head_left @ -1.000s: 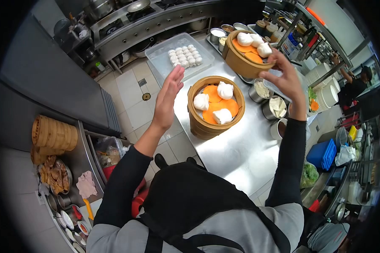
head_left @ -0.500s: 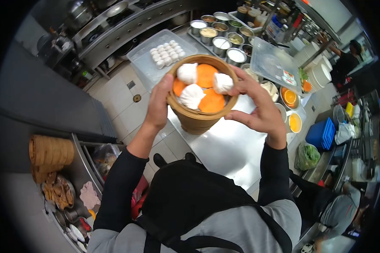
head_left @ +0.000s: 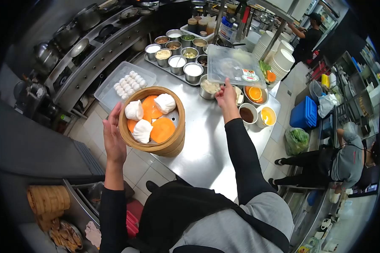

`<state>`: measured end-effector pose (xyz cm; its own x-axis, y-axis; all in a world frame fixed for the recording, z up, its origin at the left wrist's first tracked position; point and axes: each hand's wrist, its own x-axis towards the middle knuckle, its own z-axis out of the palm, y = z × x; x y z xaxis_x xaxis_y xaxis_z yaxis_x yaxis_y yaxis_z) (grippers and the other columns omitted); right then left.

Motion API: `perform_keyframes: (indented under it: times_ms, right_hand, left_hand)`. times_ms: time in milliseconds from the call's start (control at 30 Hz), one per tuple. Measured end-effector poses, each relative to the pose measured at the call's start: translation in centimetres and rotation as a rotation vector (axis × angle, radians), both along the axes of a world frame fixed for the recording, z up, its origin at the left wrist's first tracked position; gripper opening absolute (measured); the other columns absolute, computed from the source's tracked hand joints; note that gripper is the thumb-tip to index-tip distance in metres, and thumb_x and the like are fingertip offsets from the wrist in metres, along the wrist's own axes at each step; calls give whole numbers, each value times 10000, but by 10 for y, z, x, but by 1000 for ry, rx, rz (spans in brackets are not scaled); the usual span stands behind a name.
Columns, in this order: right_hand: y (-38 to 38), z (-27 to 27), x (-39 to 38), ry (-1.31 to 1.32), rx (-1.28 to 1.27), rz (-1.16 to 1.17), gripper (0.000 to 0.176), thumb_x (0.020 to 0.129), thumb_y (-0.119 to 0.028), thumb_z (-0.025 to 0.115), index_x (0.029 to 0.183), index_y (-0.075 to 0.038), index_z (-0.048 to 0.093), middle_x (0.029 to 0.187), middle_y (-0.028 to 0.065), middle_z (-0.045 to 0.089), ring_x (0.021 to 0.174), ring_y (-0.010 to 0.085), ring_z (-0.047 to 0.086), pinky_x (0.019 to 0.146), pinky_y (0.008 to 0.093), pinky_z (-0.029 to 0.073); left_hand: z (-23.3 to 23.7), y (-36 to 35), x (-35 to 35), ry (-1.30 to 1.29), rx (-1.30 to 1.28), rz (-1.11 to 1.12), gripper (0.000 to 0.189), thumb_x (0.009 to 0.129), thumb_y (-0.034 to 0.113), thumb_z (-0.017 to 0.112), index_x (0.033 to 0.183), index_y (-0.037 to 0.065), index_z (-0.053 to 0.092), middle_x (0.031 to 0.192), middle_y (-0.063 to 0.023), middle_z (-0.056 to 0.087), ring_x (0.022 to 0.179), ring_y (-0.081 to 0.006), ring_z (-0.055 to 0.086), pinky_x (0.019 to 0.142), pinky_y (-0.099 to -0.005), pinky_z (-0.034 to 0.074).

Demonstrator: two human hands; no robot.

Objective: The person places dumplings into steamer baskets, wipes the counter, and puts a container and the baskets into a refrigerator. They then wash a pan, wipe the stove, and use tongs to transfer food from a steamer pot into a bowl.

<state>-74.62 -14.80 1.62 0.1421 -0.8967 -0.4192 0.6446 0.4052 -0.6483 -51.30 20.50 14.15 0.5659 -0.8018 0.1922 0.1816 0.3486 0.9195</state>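
Kitchen, steel desk crowded with pots. Steamer with three buns standing at desk's left edge. Left hand spread flat, palm against steamer wall, gripping nothing. Right hand out by clear lid; grip impossible to tell. Likely risk: sideways nudge from flat palm tipping steamer off edge, spilling buns.
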Motion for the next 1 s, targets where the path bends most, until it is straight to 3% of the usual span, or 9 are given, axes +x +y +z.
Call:
perform_keyframes:
  times_ms: [167, 267, 333, 467, 633, 733, 833, 967, 1000]
  right_hand:
    - [-25, -2, -4, 335, -109, -135, 277, 919, -246, 708, 945, -78, 489, 712, 44, 508, 494, 129, 453, 425, 299, 399]
    - [-37, 8, -25, 270, -312, -186, 181, 885, -170, 684, 948, -47, 568, 695, 105, 622, 601, 241, 629, 486, 367, 492]
    - [-29, 24, -45, 394, -569, -150, 176, 930, -171, 624, 1010, -15, 609, 857, 122, 643, 744, 260, 658, 596, 355, 525]
    - [4, 113, -100, 458, -932, -155, 291, 1012, -163, 493, 1150, 52, 632, 1175, 189, 662, 944, 285, 712, 727, 304, 575]
    - [113, 257, -146, 254, -954, -145, 440, 971, -168, 504, 1359, 38, 478, 1342, 258, 553, 1246, 301, 547, 984, 446, 510]
    - [167, 296, -136, 407, -1117, -67, 556, 952, -229, 528, 1418, 47, 399, 1369, 266, 514, 1310, 287, 477, 1041, 497, 463]
    - [253, 316, -51, 812, -1254, -162, 494, 963, -299, 492, 1341, 19, 495, 1287, 168, 569, 1116, 190, 577, 960, 336, 492]
    - [313, 326, 42, 603, -1020, 271, 549, 954, -261, 506, 1390, 56, 404, 1176, 214, 630, 880, 193, 642, 779, 333, 554]
    - [329, 325, 67, 545, -939, 362, 565, 952, -252, 509, 1402, 65, 381, 1148, 226, 645, 821, 194, 658, 734, 332, 570]
  left_hand:
    - [-29, 31, 30, -44, 82, 161, 654, 1050, 521, 333, 1460, 20, 423, 1376, -146, 537, 1323, -226, 466, 1145, -371, 316]
    - [-38, 47, 42, 1, 36, 115, 591, 1057, 483, 356, 1429, 35, 454, 1316, -116, 580, 1272, -217, 513, 1135, -380, 330]
    - [-39, 59, 51, -10, 19, 136, 567, 1054, 470, 384, 1416, 41, 462, 1300, -99, 590, 1256, -212, 524, 1126, -383, 337]
    - [-20, 77, 58, -41, -34, 133, 554, 1043, 439, 396, 1392, 16, 469, 1278, -143, 604, 1200, -213, 553, 1091, -389, 379]
    - [17, 81, 83, -147, -8, 39, 431, 1033, 276, 492, 1353, -12, 527, 1239, -114, 626, 1112, -175, 599, 939, -308, 466]
    - [40, 86, 90, -122, -27, -382, 532, 1031, 348, 512, 1425, -6, 469, 1257, -120, 617, 1110, -170, 607, 866, -269, 489]
    - [43, 91, 104, 150, -193, -706, 771, 1009, 513, 506, 1545, 10, 275, 1331, -174, 568, 1144, -199, 606, 869, -284, 501]
    - [61, 125, 157, 486, -350, -790, 907, 992, 572, 490, 1582, 18, 81, 1394, -229, 507, 1192, -261, 590, 871, -336, 525]
    - [64, 139, 177, 512, -377, -761, 746, 1046, 511, 393, 1574, 50, 138, 1328, -167, 567, 1168, -244, 604, 807, -325, 549]
